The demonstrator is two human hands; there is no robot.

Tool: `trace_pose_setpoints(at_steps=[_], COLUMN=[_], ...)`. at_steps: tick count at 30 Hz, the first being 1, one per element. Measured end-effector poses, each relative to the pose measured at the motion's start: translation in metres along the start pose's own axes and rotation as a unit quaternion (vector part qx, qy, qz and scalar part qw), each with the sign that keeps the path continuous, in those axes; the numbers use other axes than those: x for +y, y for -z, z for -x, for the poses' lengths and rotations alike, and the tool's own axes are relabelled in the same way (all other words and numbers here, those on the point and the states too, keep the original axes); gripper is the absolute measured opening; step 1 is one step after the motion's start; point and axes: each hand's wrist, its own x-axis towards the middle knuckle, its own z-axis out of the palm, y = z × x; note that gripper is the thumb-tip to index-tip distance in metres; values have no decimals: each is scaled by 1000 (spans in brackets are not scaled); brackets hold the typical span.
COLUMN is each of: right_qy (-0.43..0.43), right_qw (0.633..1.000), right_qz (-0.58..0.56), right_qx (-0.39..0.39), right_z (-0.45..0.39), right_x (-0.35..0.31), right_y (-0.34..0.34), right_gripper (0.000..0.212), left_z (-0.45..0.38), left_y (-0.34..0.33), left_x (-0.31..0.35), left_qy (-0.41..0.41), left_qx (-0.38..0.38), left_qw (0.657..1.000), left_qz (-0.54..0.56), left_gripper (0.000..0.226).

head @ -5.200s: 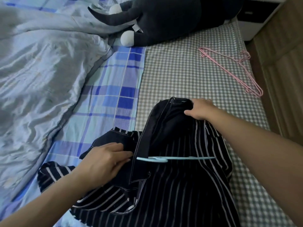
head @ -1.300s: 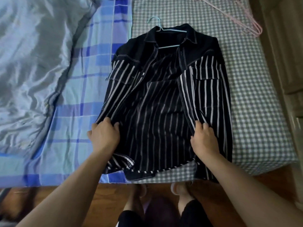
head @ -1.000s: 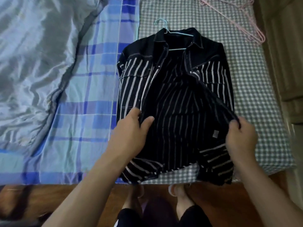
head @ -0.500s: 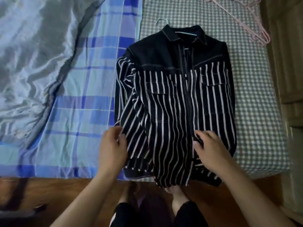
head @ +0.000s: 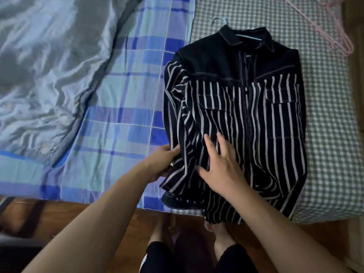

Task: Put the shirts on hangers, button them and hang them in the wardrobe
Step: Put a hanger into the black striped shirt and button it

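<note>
A black shirt with white stripes (head: 262, 123) lies face up on the bed, its two front panels brought together down the middle. A light blue hanger (head: 219, 20) sits inside it, the hook poking out above the collar. My left hand (head: 161, 162) holds the shirt's left sleeve near its lower edge, fingers partly under the cloth. My right hand (head: 220, 166) lies flat with fingers spread on the left front panel, pressing it down. The hem hangs over the bed's edge.
Pink hangers (head: 332, 30) lie at the far right of the grey checked sheet (head: 331, 134). A blue plaid sheet (head: 122, 119) and a crumpled grey-blue quilt (head: 43, 71) cover the left. The wooden floor (head: 82, 215) and my feet show below.
The open shirt fronts have been folded shut over the hanger. My right hand has crossed from the right panel onto the left panel, and my left hand has taken the left sleeve.
</note>
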Motion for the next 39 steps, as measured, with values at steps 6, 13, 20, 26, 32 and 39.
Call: trace_pose_setpoints(at_steps=[6, 13, 20, 26, 32, 39], right_qy=[-52, 25, -41, -156, -180, -47], right_qw=[995, 1000, 999, 987, 979, 979], right_qz=[64, 10, 5, -38, -69, 99], right_qx=[61, 9, -7, 26, 62, 175], right_z=[-2, -12, -16, 1, 25, 22], right_x=[18, 3, -6, 52, 84, 97], right_y=[-15, -16, -12, -4, -14, -8], right_gripper=[63, 50, 44, 56, 43, 43], left_z=[25, 83, 40, 24, 61, 86], left_y=[60, 264, 203, 10, 21, 34], left_x=[-14, 85, 75, -59, -74, -79], left_qy=[-11, -125, -113, -93, -33, 20], left_qx=[168, 542, 397, 153, 329, 319], left_qw=[983, 795, 848, 945, 928, 901], left_qz=[66, -240, -333, -275, -170, -293], left_gripper=[36, 46, 30, 28, 30, 25])
